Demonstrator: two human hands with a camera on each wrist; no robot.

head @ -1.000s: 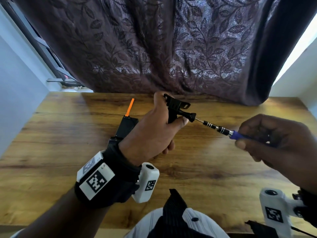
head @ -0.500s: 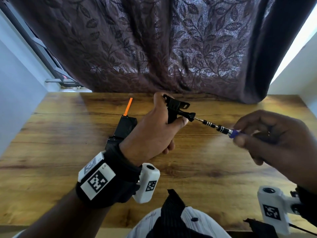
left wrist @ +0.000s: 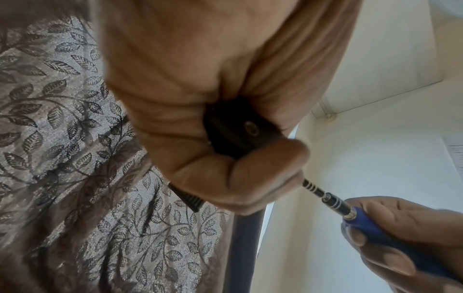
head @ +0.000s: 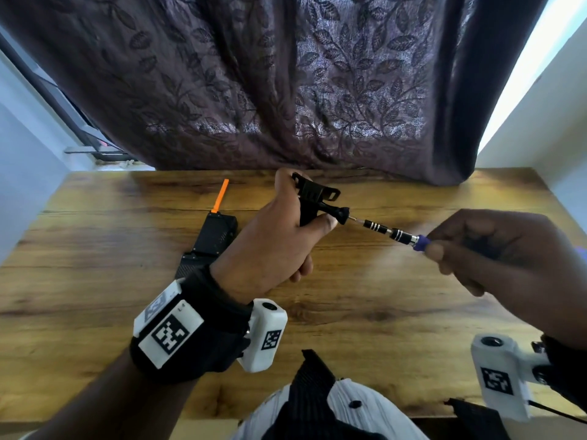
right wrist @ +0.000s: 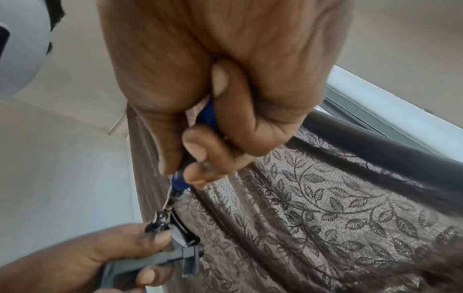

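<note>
My left hand grips a black plastic camera mount above the wooden table, thumb behind it and fingers curled round its base. A black thumbscrew sticks out of the mount to the right. My right hand pinches the blue handle of a small screwdriver; its black and silver shaft points left with the tip in the thumbscrew's head. The right wrist view shows the blue handle between thumb and fingers, and the mount in the left hand below.
A black box with an orange strip lies on the table behind my left wrist. A dark leaf-patterned curtain hangs along the table's far edge. White walls flank both sides. My shirt shows at the near edge.
My right hand's fingers have shifted round the screwdriver handle, covering more of the blue. The left hand and mount have stayed in place.
</note>
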